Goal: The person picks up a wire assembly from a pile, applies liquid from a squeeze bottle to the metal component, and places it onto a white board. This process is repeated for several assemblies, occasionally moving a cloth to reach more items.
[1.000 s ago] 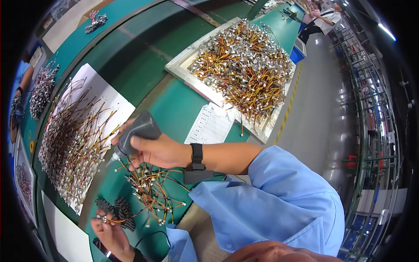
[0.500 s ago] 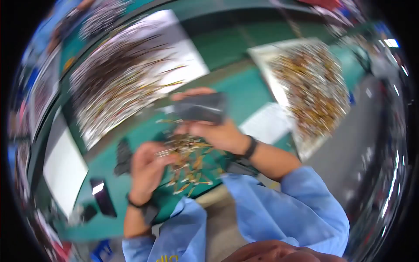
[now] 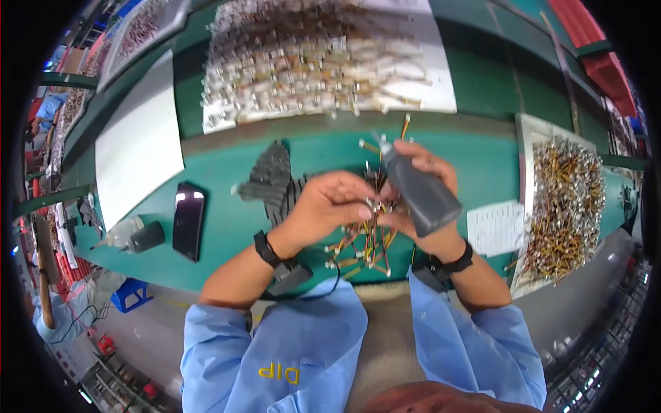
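Note:
My right hand (image 3: 444, 242) is wrapped round a dark grey squeeze bottle (image 3: 421, 196), tilted with its narrow nozzle toward the far left. The thumb of that hand reaches to small wire leads beside the bottle. My left hand (image 3: 318, 210) is closed, thumb and forefinger pinching a small white-ended wire lead (image 3: 375, 205). The fingertips of both hands almost meet there, and part of the lead is hidden. Below them, a loose pile of short yellow, red and black wire leads (image 3: 365, 249) with white connectors lies on the green table (image 3: 227, 155).
A grey striped glove (image 3: 272, 180), a phone (image 3: 188, 221) and small bottles (image 3: 143, 235) lie to the left. Across the far side is a white board (image 3: 441, 76) covered with wire leads. At right stand a printed sheet (image 3: 496, 228) and a tray (image 3: 527, 162) heaped with leads.
The whole view has swung round and become sharper. My hands have come closer together, and the bottle has gone from lying almost level to tilted, nozzle toward the far left.

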Tool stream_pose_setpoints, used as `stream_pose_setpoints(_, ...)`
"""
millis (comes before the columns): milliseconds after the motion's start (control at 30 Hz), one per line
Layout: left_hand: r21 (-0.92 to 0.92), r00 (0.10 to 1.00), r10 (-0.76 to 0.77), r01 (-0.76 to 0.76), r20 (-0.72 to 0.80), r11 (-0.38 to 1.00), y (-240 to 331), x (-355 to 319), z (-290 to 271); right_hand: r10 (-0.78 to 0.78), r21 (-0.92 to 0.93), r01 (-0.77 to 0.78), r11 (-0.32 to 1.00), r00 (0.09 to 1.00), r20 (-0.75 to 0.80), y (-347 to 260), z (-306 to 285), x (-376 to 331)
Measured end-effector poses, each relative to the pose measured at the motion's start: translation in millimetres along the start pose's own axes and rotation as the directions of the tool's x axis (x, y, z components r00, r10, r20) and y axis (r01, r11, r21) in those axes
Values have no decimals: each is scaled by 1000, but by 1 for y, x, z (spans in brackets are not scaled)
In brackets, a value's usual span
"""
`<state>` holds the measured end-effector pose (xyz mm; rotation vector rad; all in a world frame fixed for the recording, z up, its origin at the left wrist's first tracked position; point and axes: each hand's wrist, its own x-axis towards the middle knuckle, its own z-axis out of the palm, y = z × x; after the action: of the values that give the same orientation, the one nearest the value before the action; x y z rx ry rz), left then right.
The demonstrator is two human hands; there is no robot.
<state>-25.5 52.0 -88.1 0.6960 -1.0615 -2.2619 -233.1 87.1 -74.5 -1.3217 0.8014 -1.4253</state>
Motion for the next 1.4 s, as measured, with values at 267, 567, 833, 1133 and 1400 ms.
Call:
stream_pose_setpoints(267, -31, 989, 120, -123, -81, 992, -2, 13, -1, -31, 109, 49, 993, 986, -164, -2, -12, 8)
stream_pose_setpoints(567, -53, 991, 121, -124, -51, 991, -9, 9, -6, 172, 232, -119, 965, 959, -223, -14, -26, -5)
stream_pose_setpoints(833, -79, 990, 135, -137, -35, 987, -9, 11, -8, 180, 87, -163, 983, 953, -245, -13, -24, -5)
stream_pose_setpoints(1133, -95, 989, 146, -148, -29, 984, -11, 11, -9, 151, 49, -143, 988, 952, -266, -12, -23, -6)
stream_pose_setpoints(1400, -91, 990, 134, -137, -41, 986, -10, 10, -9, 170, 51, -163, 985, 959, -225, -15, -25, -6)
